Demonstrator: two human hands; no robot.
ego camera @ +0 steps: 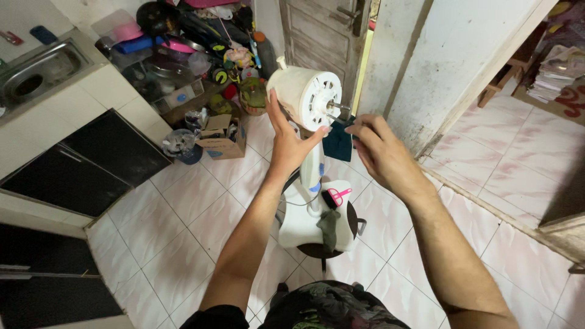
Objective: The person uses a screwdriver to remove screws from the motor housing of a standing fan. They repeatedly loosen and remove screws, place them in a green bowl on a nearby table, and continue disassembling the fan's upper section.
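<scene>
A white stand fan without blades or guard stands on a dark round stool [317, 248]. Its white motor housing [303, 95] faces right, with a bare metal shaft sticking out of the front. My left hand [284, 140] cups the housing from below and from the near side. My right hand [378, 146] hovers just right of the shaft, fingers pinched together near its tip; whether they hold something small I cannot tell. On the fan's white base [311, 225] lie a pink-handled tool [336, 196] and a grey-green rag [329, 227].
A cardboard box [220, 137] and a heap of kitchen clutter stand at the back. A counter with a steel sink [33, 74] and dark cabinet doors runs along the left. A wooden door [323, 30] and a white door frame lead right into a pink-tiled room.
</scene>
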